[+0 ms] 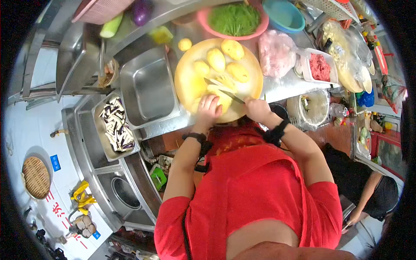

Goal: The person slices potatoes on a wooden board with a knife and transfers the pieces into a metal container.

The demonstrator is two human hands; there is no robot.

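On a round yellow cutting board [190, 82] lie several peeled potatoes [216, 60] and some cut potato pieces [226, 82]. My right hand [258, 110] is closed round the handle of a knife [231, 95], whose blade points up and left across the board's middle. My left hand [209, 108] rests at the board's near edge with bent fingers on a potato [222, 102], just left of the blade. One more potato [185, 44] sits beyond the board's upper left rim.
An empty metal pan [149, 86] stands left of the board, beside a tray of cut eggplant [115, 125]. Beyond are a pink basin [236, 37] of greens and a blue basin [284, 16]. Bagged meat [277, 54] lies right. A person in black [353, 177] is at lower right.
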